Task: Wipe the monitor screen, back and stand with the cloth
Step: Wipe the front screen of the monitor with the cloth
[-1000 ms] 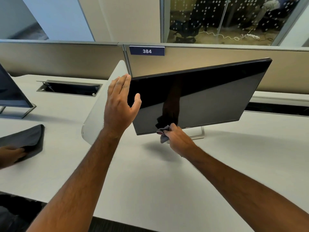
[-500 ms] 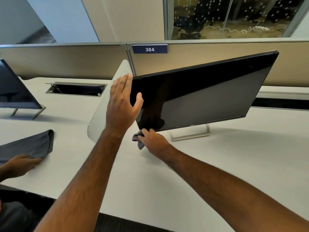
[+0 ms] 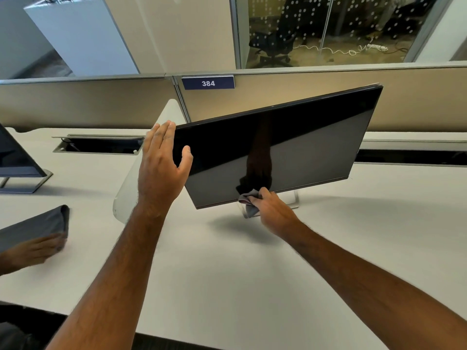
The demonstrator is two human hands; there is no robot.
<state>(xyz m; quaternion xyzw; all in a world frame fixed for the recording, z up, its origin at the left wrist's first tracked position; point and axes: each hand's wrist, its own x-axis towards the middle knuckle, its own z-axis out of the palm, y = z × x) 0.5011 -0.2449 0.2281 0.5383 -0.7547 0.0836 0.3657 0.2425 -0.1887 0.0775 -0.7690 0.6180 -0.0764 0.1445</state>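
Observation:
A black monitor (image 3: 290, 147) stands tilted on the white desk (image 3: 227, 274), its right side raised, on a silver stand (image 3: 294, 200). My left hand (image 3: 161, 168) holds the monitor's left edge, thumb on the front of the screen and straight fingers along the edge. My right hand (image 3: 273, 210) grips a crumpled grey cloth (image 3: 249, 204) and presses it against the screen's bottom edge, left of the stand. The back of the monitor is hidden.
Another person's hand (image 3: 35, 248) rests on a dark grey cloth (image 3: 43, 223) at the left. A second monitor (image 3: 15, 157) stands at the far left. A cable slot (image 3: 98, 145) is recessed in the desk. A beige divider (image 3: 278, 97) with the label 384 runs behind.
My right hand slid the cloth left along the bottom edge to the lower left corner, then back right toward the stand. My left hand kept its hold on the monitor's edge.

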